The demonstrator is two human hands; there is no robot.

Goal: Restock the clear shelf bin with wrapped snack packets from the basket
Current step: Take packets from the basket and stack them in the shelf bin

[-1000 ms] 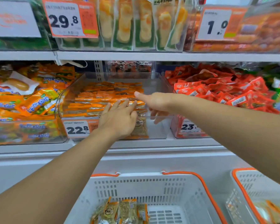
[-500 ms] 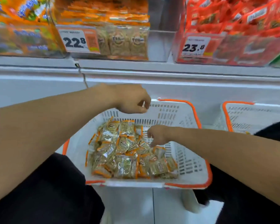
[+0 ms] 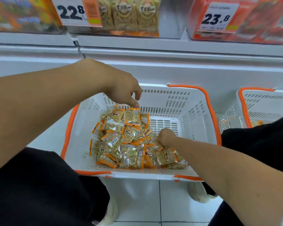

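- The white basket [image 3: 194, 115] with orange trim sits at the centre of the frame; a heap of wrapped snack packets [image 3: 129, 141] fills its lower-left part, with bare slatted floor showing at the upper right of it
- The left hand [image 3: 122, 90] hangs over the top of the heap with fingers curled downward; one fingertip touches the topmost packet, but whether it pinches anything I cannot tell
- The right hand [image 3: 165, 137] is buried in the right side of the heap, fingers curled into the packets; it appears to grip some, though the fingers themselves are hidden
- The clear shelf bin [image 3: 168, 17] at the top centre holds a few packets standing behind its front wall beside the 22.8 price tag [image 3: 75, 12]; its right part looks bare, so I judge much restocking is left; many packets remain in the basket
- The bin's top is cut off by the frame edge, so its fill level is unknown; a second basket [image 3: 260, 101] at the right edge is partly hidden, its contents unclear
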